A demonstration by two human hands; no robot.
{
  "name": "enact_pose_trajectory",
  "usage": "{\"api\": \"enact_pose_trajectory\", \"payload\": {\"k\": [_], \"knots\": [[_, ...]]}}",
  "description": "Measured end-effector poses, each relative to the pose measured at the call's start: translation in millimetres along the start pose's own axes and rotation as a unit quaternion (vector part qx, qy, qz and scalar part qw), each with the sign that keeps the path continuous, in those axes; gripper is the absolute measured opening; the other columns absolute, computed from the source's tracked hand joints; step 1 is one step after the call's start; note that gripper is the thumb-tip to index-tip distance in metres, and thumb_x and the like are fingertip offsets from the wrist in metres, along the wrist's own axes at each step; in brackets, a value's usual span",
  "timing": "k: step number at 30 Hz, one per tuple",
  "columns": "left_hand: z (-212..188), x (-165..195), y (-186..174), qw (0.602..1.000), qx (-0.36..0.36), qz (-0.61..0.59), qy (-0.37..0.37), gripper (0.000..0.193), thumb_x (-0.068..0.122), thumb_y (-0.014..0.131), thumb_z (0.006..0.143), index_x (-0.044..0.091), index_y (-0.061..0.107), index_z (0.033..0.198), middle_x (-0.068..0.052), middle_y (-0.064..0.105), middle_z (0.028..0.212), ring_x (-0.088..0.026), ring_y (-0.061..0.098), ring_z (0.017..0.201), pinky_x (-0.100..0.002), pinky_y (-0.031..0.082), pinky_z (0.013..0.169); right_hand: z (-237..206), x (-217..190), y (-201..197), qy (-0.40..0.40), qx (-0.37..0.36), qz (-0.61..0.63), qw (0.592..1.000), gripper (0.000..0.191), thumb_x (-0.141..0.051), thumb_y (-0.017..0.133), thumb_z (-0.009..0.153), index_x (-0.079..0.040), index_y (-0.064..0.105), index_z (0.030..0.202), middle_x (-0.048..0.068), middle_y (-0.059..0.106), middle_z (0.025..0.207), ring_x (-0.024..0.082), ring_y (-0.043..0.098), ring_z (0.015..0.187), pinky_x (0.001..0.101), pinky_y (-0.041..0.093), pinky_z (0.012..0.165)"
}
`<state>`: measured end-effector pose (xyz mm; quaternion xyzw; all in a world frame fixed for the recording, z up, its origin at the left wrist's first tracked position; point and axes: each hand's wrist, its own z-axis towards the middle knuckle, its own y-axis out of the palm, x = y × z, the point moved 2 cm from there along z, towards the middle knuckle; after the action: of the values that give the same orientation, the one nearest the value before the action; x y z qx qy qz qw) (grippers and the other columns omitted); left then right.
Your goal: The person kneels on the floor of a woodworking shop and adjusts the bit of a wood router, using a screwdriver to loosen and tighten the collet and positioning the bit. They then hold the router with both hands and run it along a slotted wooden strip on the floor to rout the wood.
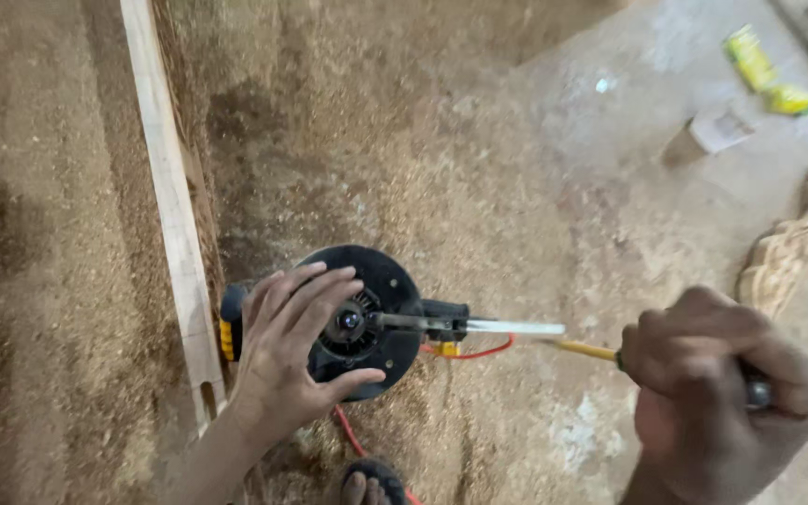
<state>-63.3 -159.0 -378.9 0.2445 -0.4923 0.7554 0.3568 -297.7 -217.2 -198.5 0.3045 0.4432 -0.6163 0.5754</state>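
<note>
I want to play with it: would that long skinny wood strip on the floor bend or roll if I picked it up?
The wood strip looks long and thin, so it would probably flex a little and feel light. Its flat faces suggest it wouldn't roll. The notched end near the left hand might snap easily.

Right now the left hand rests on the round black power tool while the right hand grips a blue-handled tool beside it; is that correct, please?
Not quite: the head view shows the tool in the right hand has a yellow shaft, not blue. The left hand does rest on the round black power tool.
</note>
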Motion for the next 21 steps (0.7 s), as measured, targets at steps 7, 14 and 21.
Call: {"api": "enact_pose_trajectory", "payload": {"k": [7,14,21], "knots": [[-3.2,-10.3,-6.4,0.993,-0.113,-0.012,0.02,0.113,0.068,0.085,0.055,0.013,0.047,0.146,-0.008,0.051,0.145,-0.032,0.03,0.145,-0.057,0.011,0.121,-39.5,106.0,50.6,0.015,-0.339,-0.214,0.916,0.065,-0.03,0.091,0.07,-0.007,0.065,0.125,0.013,0.069,0.132,0.026,0.071,0.113,0.0334,0.062,0.075],[-5.4,-16.1,-6.3,0.986,-0.166,0.006,-0.016,0.107,0.059,0.088,0.055,0.016,0.05,0.145,-0.004,0.049,0.146,-0.03,0.027,0.146,-0.057,0.008,0.121,-62.2,136.9,66.8,0.048,-0.387,-0.2,0.899,0.08,-0.03,0.092,0.068,-0.007,0.06,0.138,0.015,0.068,0.133,0.028,0.072,0.114,0.0385,0.061,0.089],[-8.6,-19.0,-6.7,0.987,-0.162,-0.007,-0.019,0.099,0.06,0.086,0.06,0.015,0.054,0.142,-0.001,0.054,0.143,-0.029,0.03,0.146,-0.056,0.01,0.122,-63.7,144.2,75.1,0.041,-0.348,-0.167,0.922,0.058,-0.02,0.088,0.078,-0.006,0.067,0.13,0.013,0.073,0.126,0.026,0.077,0.109,0.0359,0.063,0.087]]}}
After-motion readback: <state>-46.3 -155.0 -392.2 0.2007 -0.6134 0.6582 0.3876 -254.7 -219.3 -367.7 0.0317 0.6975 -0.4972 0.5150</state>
